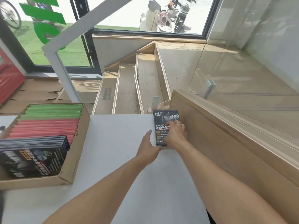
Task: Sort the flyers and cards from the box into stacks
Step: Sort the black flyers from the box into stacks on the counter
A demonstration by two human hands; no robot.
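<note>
A stack (163,125) of dark glossy flyers sits at the white table's (116,143) far right edge, its lower half hidden by the right hand (175,135), fingers flat on top. The left hand (148,148), fingers straight, presses its near left corner. The cardboard box (76,152) at left, partly cut off, holds green, red and dark sheets.

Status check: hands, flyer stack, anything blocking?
Both hands on black flyer stack at table's far right: left hand open against its edge, right hand on top. Box still full. Nothing blocking.

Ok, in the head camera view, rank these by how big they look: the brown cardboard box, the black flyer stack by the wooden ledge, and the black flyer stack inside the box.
1. Brown cardboard box.
2. Black flyer stack inside the box, though it sits nearer the camera.
3. Black flyer stack by the wooden ledge, partly covered by the right hand.
</note>
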